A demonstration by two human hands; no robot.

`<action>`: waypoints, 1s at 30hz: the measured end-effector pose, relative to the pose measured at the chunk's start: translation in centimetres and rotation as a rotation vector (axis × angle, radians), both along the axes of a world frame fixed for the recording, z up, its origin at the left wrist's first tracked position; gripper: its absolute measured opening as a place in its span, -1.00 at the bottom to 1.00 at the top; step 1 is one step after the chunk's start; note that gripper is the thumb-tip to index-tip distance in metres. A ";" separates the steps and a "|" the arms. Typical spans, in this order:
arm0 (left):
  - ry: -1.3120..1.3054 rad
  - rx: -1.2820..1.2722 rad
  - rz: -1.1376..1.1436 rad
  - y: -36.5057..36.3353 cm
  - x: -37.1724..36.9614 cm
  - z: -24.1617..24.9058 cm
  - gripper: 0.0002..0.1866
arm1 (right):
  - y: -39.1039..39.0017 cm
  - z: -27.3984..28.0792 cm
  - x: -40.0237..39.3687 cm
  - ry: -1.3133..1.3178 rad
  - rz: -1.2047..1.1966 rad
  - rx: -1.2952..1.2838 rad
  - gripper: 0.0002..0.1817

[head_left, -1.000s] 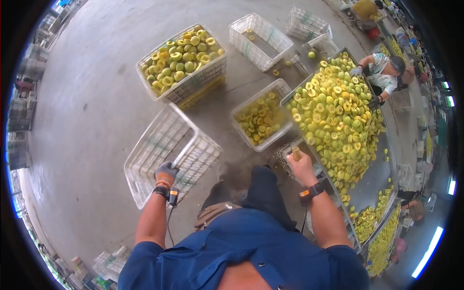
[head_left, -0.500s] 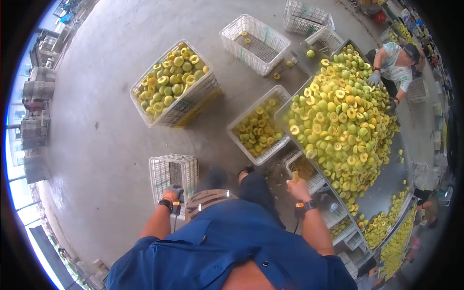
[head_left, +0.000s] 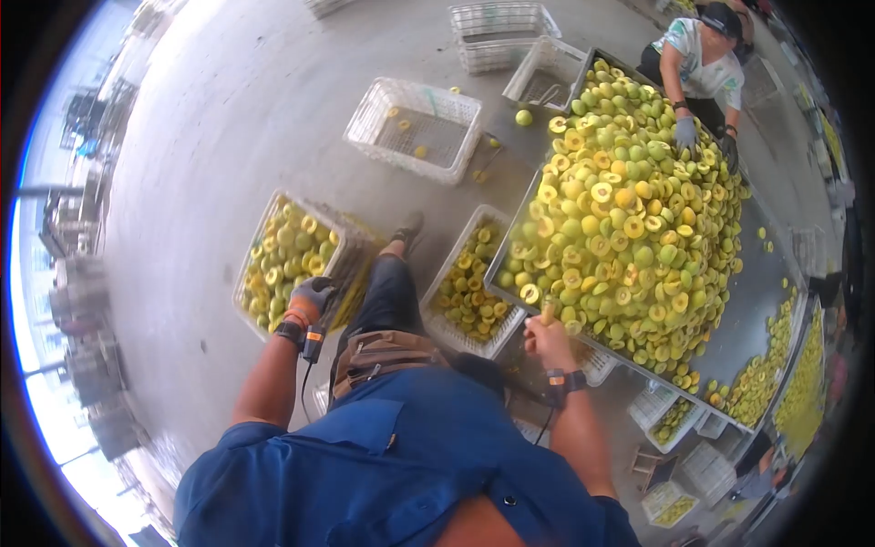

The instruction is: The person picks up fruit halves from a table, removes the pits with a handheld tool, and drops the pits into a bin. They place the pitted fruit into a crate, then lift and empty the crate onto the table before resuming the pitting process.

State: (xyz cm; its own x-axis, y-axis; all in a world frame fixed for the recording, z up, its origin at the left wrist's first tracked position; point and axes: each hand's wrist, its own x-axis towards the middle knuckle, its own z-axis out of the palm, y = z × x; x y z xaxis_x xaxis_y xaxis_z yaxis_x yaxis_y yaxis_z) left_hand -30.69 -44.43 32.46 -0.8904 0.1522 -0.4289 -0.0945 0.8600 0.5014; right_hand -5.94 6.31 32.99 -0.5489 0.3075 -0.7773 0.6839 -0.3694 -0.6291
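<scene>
My left hand (head_left: 313, 299), in a grey and orange glove, is over the near right side of a white crate (head_left: 246, 260) full of halved green-yellow fruit (head_left: 290, 251). Its fingers are blurred, so whether it grips the rim is unclear. My bare right hand (head_left: 549, 343) is closed around a short tan handle-like piece (head_left: 548, 313) that sticks up from the fist. Just beyond that hand lies the near edge of a metal table (head_left: 602, 345), heaped with fruit halves (head_left: 629, 228).
A crate of fruit halves (head_left: 474, 287) stands between my legs and the table. Farther off is a crate (head_left: 415, 128) with a few pieces in it. Across the table, a person (head_left: 702, 68) in gloves touches the heap. More crates (head_left: 706, 469) stand at the lower right.
I have moved forward, and the filled crate and table are now nearer. My left hand has gone from the empty crate to the filled one. The tan piece is still in my right hand.
</scene>
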 end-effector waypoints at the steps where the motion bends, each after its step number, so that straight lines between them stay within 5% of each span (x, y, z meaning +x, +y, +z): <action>1: -0.027 -0.003 -0.014 1.4 -3.7 -0.6 -0.63 | -0.4 -1.2 -2.6 0.012 -0.031 -0.049 -0.78; 4: -0.141 0.062 -0.050 5.3 -16.5 -5.6 -0.67 | -2.2 -3.5 -12.7 0.009 -0.154 -0.151 -0.82; 7: 0.006 -0.085 -0.531 9.6 -30.9 -15.3 -0.61 | -3.1 -11.5 -22.6 -0.109 -0.239 -0.168 -0.82; 9: -0.198 -0.202 -0.429 15.3 -39.3 -19.4 -0.56 | -3.4 -16.7 -28.9 -0.191 -0.384 -0.249 -0.82; 14: -0.076 -0.239 -0.432 24.1 -53.9 -35.2 -0.59 | 0.7 -36.1 -39.6 -0.240 -0.588 -0.268 -0.81; 16: -0.110 -0.294 -0.417 26.8 -56.5 -40.3 -0.61 | 2.6 -43.2 -41.6 -0.358 -0.784 -0.240 -0.81; 20: -0.004 -0.366 -0.554 29.3 -59.1 -51.9 -0.56 | 5.6 -53.6 -43.2 -0.487 -0.690 -0.084 -0.75; 23: -0.261 -0.431 -0.432 32.8 -59.6 -56.9 -0.48 | 6.8 -60.8 -44.7 -0.498 -0.516 -0.070 -0.65; 26: -0.119 -0.476 -0.590 32.6 -57.4 -65.9 -0.43 | 7.7 -68.2 -46.0 -0.401 -0.215 0.057 -0.44; 30: -0.008 -0.517 -0.761 33.5 -57.1 -67.1 -0.44 | 8.4 -75.6 -45.9 -0.277 0.080 0.269 -0.43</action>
State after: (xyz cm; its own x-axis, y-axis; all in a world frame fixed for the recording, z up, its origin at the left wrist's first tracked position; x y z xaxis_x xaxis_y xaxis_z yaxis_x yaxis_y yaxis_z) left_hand -87.77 -10.90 -34.61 -0.6252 0.4841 -0.6122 0.5874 0.8084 0.0394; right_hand -51.83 14.74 -42.59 -0.3597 0.4853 -0.7969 0.8615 -0.1553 -0.4835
